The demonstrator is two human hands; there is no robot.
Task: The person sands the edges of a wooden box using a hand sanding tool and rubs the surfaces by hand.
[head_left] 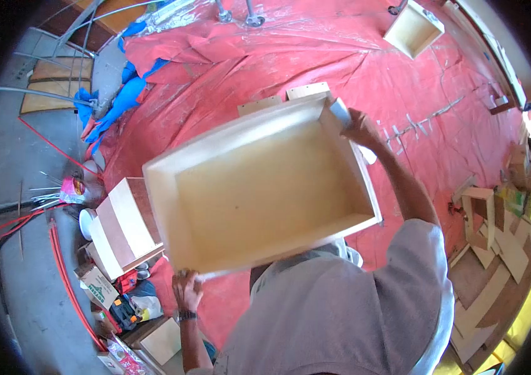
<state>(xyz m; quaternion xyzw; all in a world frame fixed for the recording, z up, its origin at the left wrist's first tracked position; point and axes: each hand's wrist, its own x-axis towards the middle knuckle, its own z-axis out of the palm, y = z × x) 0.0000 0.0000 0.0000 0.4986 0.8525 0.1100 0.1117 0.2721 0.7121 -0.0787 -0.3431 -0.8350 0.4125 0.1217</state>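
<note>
Open wooden drawer box (265,187) bridges hands, long axis left-right: left fingers (190,280) pinch near-left corner; right fingers (355,117) clasp pale block (340,113) at far-right corner.

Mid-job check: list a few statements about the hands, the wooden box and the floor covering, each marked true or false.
1. The left hand touches the wooden box near its lower-left corner in the view. True.
2. The dark wristband is on the right wrist. False: the dark wristband is on the left wrist.
3. The box's open side faces the camera. True.
4. The floor sheet is green. False: the floor sheet is red.
5. A smaller open box lies toward the upper right. True.
</note>
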